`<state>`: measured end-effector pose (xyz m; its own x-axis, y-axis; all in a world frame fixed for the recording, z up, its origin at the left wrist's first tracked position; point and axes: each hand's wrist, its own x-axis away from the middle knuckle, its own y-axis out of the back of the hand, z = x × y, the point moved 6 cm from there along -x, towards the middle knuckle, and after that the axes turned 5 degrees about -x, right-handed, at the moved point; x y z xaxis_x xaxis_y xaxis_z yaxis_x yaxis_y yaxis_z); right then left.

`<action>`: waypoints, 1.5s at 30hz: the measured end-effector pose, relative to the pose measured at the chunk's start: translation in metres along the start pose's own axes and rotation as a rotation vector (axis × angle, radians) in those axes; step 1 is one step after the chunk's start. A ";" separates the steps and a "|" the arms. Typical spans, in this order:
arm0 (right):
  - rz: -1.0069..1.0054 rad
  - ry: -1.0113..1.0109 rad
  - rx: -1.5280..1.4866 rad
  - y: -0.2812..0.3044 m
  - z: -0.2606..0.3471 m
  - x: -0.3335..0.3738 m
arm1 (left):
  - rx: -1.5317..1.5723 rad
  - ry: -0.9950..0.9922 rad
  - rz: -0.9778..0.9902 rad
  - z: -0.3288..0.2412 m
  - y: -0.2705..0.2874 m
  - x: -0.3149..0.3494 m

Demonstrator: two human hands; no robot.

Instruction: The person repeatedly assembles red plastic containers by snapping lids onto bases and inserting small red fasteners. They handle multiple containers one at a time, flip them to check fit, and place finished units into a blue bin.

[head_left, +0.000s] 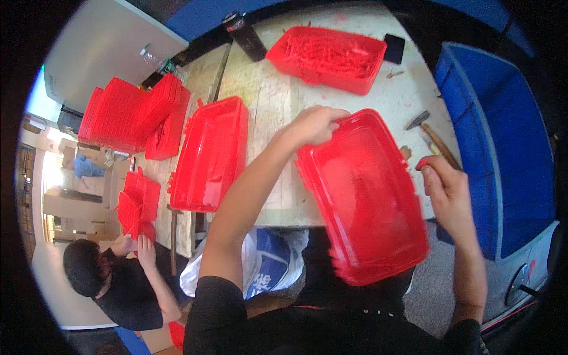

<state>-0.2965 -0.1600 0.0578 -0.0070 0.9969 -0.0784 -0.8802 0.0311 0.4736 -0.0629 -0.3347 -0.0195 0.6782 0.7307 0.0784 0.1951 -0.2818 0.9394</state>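
A shallow red plastic case half [373, 204] is held up in front of me, tilted over the table's near edge. My left hand [319, 125] is closed around its far left corner. Off the right side of this case, my right hand [445, 189] is closed, with a small red piece [422, 164] pinched between thumb and fingers. That piece is too small to make out exactly. To the left of my forearm, a second red case half [212, 155] lies on the table with its hollow side up.
A red bin of thin red pieces [331, 56], a black bottle [244, 36] and a phone [394, 48] stand far back. A hammer [436, 137] lies right, beside a blue crate [497, 154]. Stacked red cases [118, 115] stand left, near a co-worker [130, 284] handling red parts.
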 end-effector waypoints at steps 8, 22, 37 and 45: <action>0.075 -0.100 -0.142 -0.002 -0.042 -0.002 | -0.020 -0.255 0.349 -0.056 -0.037 -0.065; 0.150 0.034 0.886 -0.100 -0.075 -0.068 | -0.036 -0.260 0.034 -0.054 -0.052 -0.039; 0.073 0.073 0.979 -0.106 -0.070 -0.071 | -0.063 -0.249 -0.142 -0.050 -0.063 -0.038; 0.283 -0.128 0.650 -0.102 -0.073 -0.077 | -0.069 -0.207 -0.180 -0.052 -0.064 -0.036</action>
<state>-0.2407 -0.2453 -0.0487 -0.1029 0.9724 0.2092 -0.3922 -0.2329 0.8899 -0.1367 -0.3103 -0.0649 0.7687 0.6206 -0.1548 0.2812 -0.1105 0.9533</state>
